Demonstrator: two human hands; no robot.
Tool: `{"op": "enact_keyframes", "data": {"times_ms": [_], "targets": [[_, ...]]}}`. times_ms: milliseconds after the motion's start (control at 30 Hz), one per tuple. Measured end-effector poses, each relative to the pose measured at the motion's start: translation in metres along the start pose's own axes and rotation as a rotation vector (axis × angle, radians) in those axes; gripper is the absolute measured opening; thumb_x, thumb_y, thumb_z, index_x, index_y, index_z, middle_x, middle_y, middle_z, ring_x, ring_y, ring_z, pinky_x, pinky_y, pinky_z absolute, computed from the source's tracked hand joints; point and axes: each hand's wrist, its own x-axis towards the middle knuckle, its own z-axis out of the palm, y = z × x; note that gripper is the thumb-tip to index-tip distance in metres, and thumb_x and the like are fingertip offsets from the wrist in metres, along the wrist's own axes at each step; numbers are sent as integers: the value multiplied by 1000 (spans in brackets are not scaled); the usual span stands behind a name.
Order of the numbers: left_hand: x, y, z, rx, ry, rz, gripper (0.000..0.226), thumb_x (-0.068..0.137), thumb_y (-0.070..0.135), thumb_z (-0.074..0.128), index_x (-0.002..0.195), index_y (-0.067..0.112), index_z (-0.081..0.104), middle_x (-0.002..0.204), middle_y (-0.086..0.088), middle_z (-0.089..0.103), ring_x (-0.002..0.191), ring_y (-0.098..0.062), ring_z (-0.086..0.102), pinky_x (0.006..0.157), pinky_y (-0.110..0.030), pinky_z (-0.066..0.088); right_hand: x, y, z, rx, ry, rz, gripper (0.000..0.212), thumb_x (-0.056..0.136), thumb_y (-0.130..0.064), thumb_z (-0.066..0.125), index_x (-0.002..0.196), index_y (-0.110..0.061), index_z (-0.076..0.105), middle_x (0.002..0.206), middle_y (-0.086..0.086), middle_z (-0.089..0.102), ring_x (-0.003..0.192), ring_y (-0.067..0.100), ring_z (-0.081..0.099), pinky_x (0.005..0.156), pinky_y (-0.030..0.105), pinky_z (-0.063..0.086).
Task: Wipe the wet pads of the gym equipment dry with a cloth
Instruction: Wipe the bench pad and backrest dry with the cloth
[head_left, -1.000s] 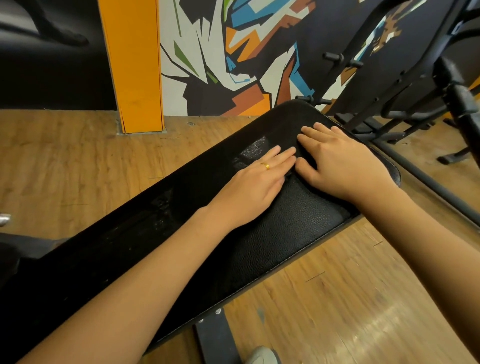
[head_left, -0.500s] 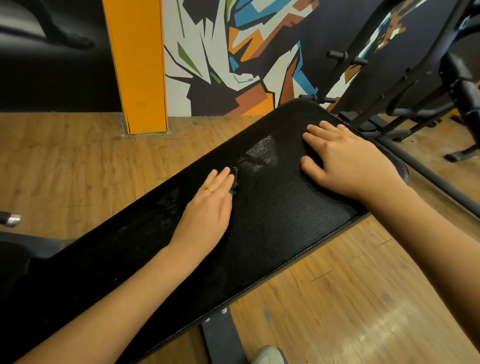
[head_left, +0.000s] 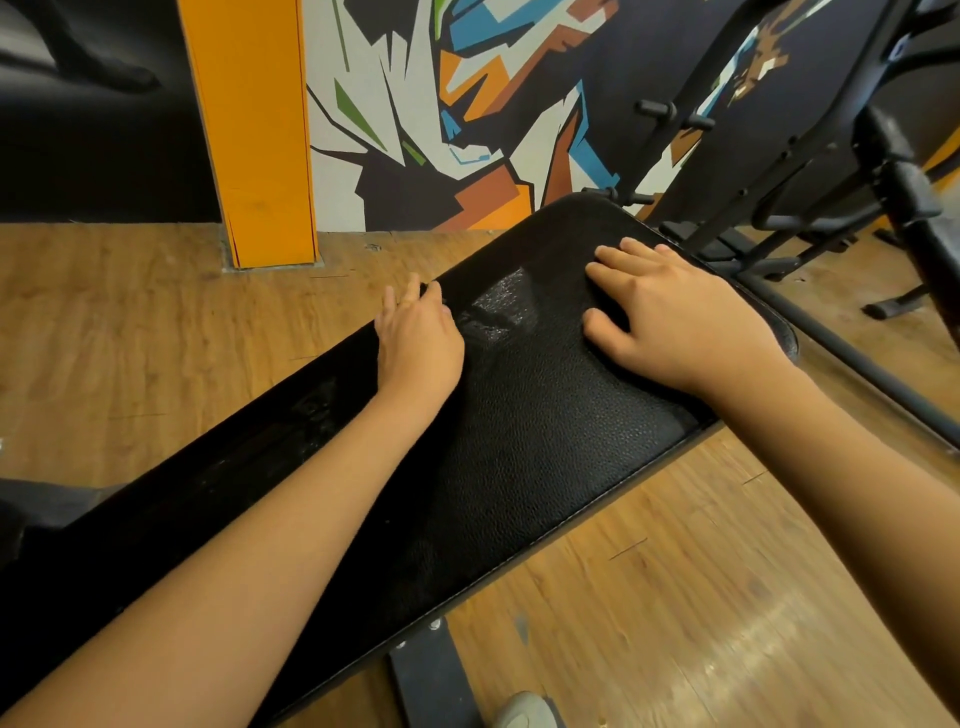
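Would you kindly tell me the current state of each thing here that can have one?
Bench pad: bears a glistening wet patch between the hands.
Left hand: rests at the pad's far edge, fingers blurred.
Right hand: presses flat on the pad, fingers spread.

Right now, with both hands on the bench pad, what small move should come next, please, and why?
Probably slide the left hand rightward over the glistening patch on the bench pad: it looks wet and lies between that hand, at the pad's edge, and the flat right hand.
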Motion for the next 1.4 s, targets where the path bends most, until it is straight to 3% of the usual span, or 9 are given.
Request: {"op": "enact_keyframes", "data": {"times_ms": [134,234,367,434,568,768,1068,1302,1402], "targets": [[-1,5,-11,-59,-191,-102,69,103,30,49,161,10,16,170,-6,-4,156,-28,-8,124,-50,6,0,1,2,-3,1,-1,57,102,-43,38,145,-7,50,152,14,47,143,31,38,116,46,30],[-15,-3,-21,-109,-319,-74,85,101,37,57,162,18,1,168,-1,-17,155,-23,-15,124,-47,7,0,0,1,-4,3,3,56,101,-42,40,142,-6,52,150,14,49,140,31,40,114,45,31],[-24,-26,-25,71,-228,145,86,96,65,47,162,28,5,169,7,-9,156,-19,3,122,-47,20,-1,-1,-1,-11,4,2,56,100,-42,41,143,-6,52,149,14,50,139,32,41,114,45,31],[-22,-38,-24,105,-169,232,88,93,72,40,162,29,5,169,11,-6,155,-11,1,122,-44,20,0,0,1,-12,0,5,58,101,-43,36,142,-6,53,149,14,50,137,31,42,113,45,32],[-17,-38,-15,57,-164,297,78,102,56,38,163,16,10,170,6,-3,154,-5,-10,120,-28,3,1,2,3,-13,14,-5,62,97,-47,32,137,-6,56,143,14,55,132,31,46,110,46,38],[-26,-13,-6,9,-124,87,63,108,32,36,161,9,11,170,-6,-6,156,-21,-1,123,-34,8,0,1,3,-7,14,4,64,94,-47,30,134,-6,58,141,14,56,129,32,48,109,47,39],[-66,18,5,-64,-144,12,69,109,36,33,160,2,1,167,-14,-15,155,-23,-14,117,-26,-4,2,2,4,-10,10,-5,66,94,-49,29,138,-7,56,144,14,55,130,30,48,109,47,39],[-13,23,2,-12,-80,-57,57,110,30,30,156,-2,21,168,-19,0,156,-31,-5,125,-43,5,1,3,4,-8,23,-13,56,101,-44,39,140,-7,55,147,13,52,133,30,45,111,46,36],[-23,30,-1,-34,-125,-85,58,109,26,31,159,1,15,169,-15,-2,156,-27,-2,125,-40,7,1,1,1,-9,12,-7,55,101,-43,40,141,-8,54,148,13,51,135,30,44,112,46,35]]}}
